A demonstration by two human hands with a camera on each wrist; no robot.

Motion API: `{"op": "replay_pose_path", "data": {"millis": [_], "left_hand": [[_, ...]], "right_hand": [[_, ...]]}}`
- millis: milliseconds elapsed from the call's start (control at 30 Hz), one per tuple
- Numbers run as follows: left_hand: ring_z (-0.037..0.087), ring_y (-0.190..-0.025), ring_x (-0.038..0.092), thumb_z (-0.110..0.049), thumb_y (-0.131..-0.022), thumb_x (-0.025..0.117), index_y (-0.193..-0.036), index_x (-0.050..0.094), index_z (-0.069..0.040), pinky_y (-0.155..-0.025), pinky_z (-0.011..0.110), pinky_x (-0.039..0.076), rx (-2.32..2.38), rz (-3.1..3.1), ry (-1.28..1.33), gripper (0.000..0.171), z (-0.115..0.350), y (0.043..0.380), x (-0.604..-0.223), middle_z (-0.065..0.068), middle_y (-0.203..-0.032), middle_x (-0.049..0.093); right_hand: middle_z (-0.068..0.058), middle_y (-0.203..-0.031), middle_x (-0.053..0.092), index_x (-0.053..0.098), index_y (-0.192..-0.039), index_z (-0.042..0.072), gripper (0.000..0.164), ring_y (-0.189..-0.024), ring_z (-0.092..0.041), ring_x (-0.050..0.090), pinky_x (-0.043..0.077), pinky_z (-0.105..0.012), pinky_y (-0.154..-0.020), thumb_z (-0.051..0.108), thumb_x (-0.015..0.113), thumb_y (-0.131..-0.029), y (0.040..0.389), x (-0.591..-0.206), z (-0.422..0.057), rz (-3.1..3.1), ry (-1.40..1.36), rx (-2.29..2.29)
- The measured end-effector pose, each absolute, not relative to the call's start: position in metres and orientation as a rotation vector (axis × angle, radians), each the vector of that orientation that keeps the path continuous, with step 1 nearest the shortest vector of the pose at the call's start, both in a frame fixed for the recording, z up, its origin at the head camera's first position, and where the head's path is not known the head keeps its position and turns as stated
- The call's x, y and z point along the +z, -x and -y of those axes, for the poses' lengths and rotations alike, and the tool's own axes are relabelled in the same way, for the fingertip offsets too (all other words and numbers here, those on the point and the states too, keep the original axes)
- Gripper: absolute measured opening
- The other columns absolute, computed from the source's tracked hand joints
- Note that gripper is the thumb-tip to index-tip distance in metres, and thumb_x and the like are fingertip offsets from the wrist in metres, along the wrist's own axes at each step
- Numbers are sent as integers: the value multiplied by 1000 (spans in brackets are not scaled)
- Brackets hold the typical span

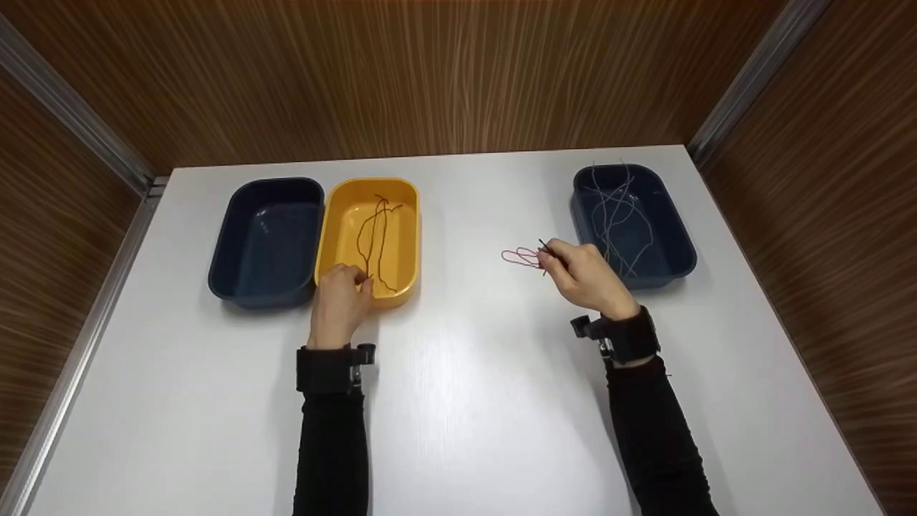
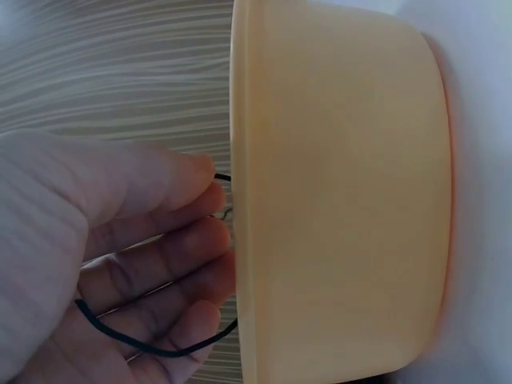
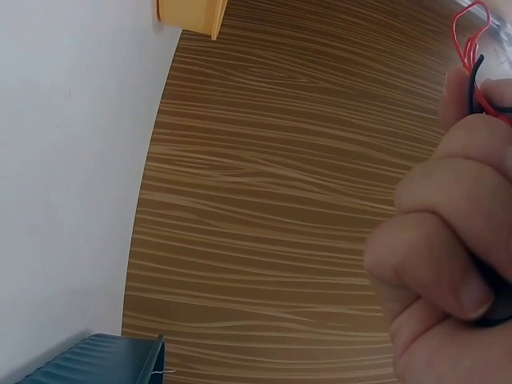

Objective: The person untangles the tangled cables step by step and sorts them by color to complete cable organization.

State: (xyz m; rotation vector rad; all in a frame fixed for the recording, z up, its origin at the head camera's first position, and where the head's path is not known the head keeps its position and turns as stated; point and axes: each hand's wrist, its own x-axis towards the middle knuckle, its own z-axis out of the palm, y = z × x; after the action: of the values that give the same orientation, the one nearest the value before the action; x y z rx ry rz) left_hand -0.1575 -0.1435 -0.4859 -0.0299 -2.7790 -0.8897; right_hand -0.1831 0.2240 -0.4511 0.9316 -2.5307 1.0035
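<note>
My left hand (image 1: 339,304) is over the near rim of the yellow bin (image 1: 410,236). Its thumb and index finger pinch a black wire (image 2: 223,177). Another bit of black wire (image 2: 172,353) curves past the lower fingers in the left wrist view. Inside the bin lie several thin dark wires (image 1: 385,247). My right hand (image 1: 589,278) grips a small looped bundle of red wire (image 1: 521,256), with a short black wire (image 3: 474,80) across it. The other right fingers curl into the palm, where something dark (image 3: 498,302) shows, too little to tell its kind.
A dark blue bin (image 1: 266,244) stands directly left of the yellow one. At the right, beyond my right hand, another dark blue bin (image 1: 673,236) holds several thin grey wires (image 1: 616,208), some poking above its far rim. Wood-grain panels (image 1: 458,79) enclose the white table (image 1: 458,401).
</note>
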Motion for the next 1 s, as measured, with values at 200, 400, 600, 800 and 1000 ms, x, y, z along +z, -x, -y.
{"op": "replay_pose_path", "data": {"millis": [200, 400, 600, 800, 1000], "left_hand": [[37, -83, 65, -6, -87, 68, -86, 72, 6, -73, 47, 51, -890, 2787, 49, 13, 145, 157, -485, 20, -85, 67], [37, -82, 65, -9, -88, 70, -88, 72, 6, -70, 45, 52, -916, 2835, 39, 15, 147, 154, -482, 21, -88, 68], [37, -83, 66, -10, -87, 71, -89, 72, 6, -72, 45, 53, -941, 2822, 51, 16, 147, 151, -478, 21, -88, 69], [35, -82, 67, -11, -88, 71, -87, 72, 5, -77, 45, 54, -1027, 2601, 144, 16, 139, 151, -472, 20, -86, 71], [27, -74, 67, -9, -90, 70, -90, 72, 3, -70, 42, 55, -1188, 2315, 255, 12, 120, 150, -463, 15, -83, 72]], "right_hand": [[-4, -65, 59, 62, -81, 3, 19, -52, -4, 36, 30, -19, -47, 4, 54, -98, 184, -451, -224, 2528, -924, 998], [-4, -65, 58, 61, -80, 2, 20, -51, -4, 35, 29, -19, -47, 4, 54, -98, 183, -452, -224, 2524, -918, 1010], [-2, -63, 56, 60, -79, 2, 20, -51, -4, 36, 28, -18, -47, 3, 54, -98, 183, -451, -222, 2498, -883, 1078], [-1, -61, 50, 60, -81, -1, 19, -53, -4, 37, 27, -16, -49, 3, 53, -99, 181, -450, -219, 2456, -834, 1188], [6, -61, 44, 59, -82, -5, 19, -53, -1, 36, 27, -16, -49, -2, 50, -98, 175, -446, -210, 2375, -776, 1355]]}}
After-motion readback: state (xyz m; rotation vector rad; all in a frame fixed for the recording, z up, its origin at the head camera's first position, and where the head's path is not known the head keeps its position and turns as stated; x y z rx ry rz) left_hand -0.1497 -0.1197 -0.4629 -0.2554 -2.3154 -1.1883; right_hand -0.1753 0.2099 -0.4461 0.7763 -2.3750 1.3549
